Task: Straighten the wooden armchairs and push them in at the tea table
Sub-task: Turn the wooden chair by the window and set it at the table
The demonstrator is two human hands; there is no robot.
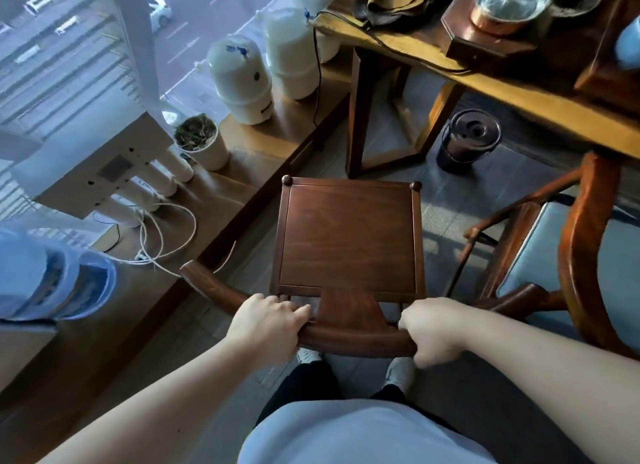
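A dark wooden armchair (348, 235) with a bare square seat stands directly in front of me, facing the tea table (519, 93). Both hands grip its curved back rail: my left hand (265, 320) to the left of the centre splat, my right hand (433, 328) to the right of it. The seat's front edge lies short of the table's edge, near the table's leg frame. A second armchair (575, 255) with a pale blue cushion stands at the right, angled, its curved rail close to the table edge.
A low wooden ledge (249, 158) runs along the window on the left, carrying white tanks (242, 79), a plant pot (202, 141), a filter unit and loose cables. A dark round bin (465, 145) sits on the floor under the table. Tea ware and a kettle crowd the tabletop.
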